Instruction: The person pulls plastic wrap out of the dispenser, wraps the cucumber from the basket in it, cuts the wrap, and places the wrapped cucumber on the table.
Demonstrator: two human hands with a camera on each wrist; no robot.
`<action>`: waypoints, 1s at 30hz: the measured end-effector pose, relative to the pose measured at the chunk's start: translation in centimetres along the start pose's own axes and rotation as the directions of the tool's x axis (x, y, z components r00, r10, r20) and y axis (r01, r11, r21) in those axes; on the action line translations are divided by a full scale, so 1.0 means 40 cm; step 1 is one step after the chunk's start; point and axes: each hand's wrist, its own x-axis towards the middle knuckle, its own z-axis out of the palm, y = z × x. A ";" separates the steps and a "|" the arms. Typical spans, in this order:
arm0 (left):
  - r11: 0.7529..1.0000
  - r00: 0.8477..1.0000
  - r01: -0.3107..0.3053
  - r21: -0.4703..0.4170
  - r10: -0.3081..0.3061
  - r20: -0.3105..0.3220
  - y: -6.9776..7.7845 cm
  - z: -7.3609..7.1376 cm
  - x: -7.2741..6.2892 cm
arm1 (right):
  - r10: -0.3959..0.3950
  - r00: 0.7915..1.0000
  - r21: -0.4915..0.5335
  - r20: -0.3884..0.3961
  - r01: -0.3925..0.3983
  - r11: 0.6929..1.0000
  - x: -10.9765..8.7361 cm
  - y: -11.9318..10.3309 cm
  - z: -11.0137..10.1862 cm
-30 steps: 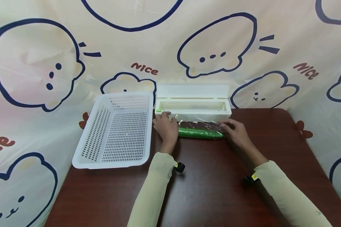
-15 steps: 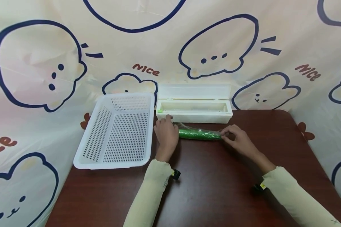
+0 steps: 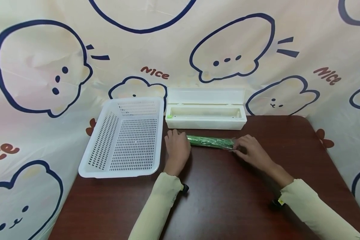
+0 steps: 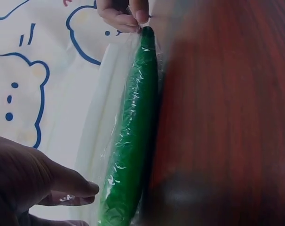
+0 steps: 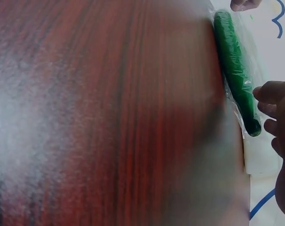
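Note:
A green cucumber (image 3: pixel 210 141) lies crosswise on the table with clear cling film (image 4: pixel 129 101) around it. At its left end, my left hand (image 3: pixel 178 146) pinches the film's edge between thumb and fingers, and a crumpled bit shows there in the left wrist view. My right hand (image 3: pixel 252 150) holds the film at the cucumber's right tip, fingers bent. Seen from the right wrist, the right fingers (image 5: pixel 269 96) are close beside the wrapped cucumber. The left end of the cucumber is partly hidden by my left hand in the head view.
Just behind the cucumber stands a long white cling film dispenser box (image 3: pixel 206 124), lid raised, with a green slider at its left. A white perforated basket (image 3: pixel 160 143) is left of my left hand. A patterned cloth (image 3: pixel 180 50) backs the brown table (image 3: pixel 216 200).
The film stretched between box and cucumber has come down over the cucumber and lies closer round it. Both hands have shifted slightly toward me, still at its ends.

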 end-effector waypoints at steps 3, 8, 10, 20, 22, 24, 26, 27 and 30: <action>0.999 0.999 -0.005 0.048 0.003 0.040 0.000 0.001 -0.007 | 0.016 1.000 -0.017 0.017 -0.015 1.000 -0.009 -0.002 0.002; 0.995 0.990 -0.005 0.099 -0.009 0.144 0.002 -0.005 -0.017 | 0.022 0.999 -0.063 0.029 -0.020 0.998 -0.014 -0.006 0.007; 0.995 0.985 0.001 0.102 -0.018 0.171 0.004 -0.006 -0.020 | 0.027 0.999 -0.081 0.029 -0.024 0.996 -0.012 -0.006 0.010; 0.985 0.998 -0.059 0.162 0.057 0.019 0.035 0.009 -0.009 | 0.048 0.996 -0.079 -0.078 -0.054 0.995 0.009 -0.011 0.014; 0.982 0.993 -0.114 0.149 0.114 0.005 0.045 0.010 0.000 | 0.021 0.995 -0.082 -0.102 -0.029 0.996 0.023 -0.015 0.013; 0.976 0.983 -0.181 0.117 0.179 0.029 0.054 0.012 0.010 | 0.004 0.995 -0.093 -0.102 -0.013 0.996 0.040 -0.018 0.014; 0.970 0.969 -0.235 0.066 0.229 0.093 0.062 0.013 0.019 | 0.000 0.997 -0.108 -0.074 -0.008 0.994 0.059 -0.023 0.016; 0.966 0.960 -0.256 0.042 0.249 0.129 0.065 0.013 0.023 | 0.001 0.999 -0.117 -0.049 -0.007 0.993 0.068 -0.026 0.017; 0.951 0.924 -0.308 0.010 0.296 0.241 0.074 0.013 0.035 | 0.000 0.999 -0.152 0.046 0.007 0.988 0.094 -0.032 0.025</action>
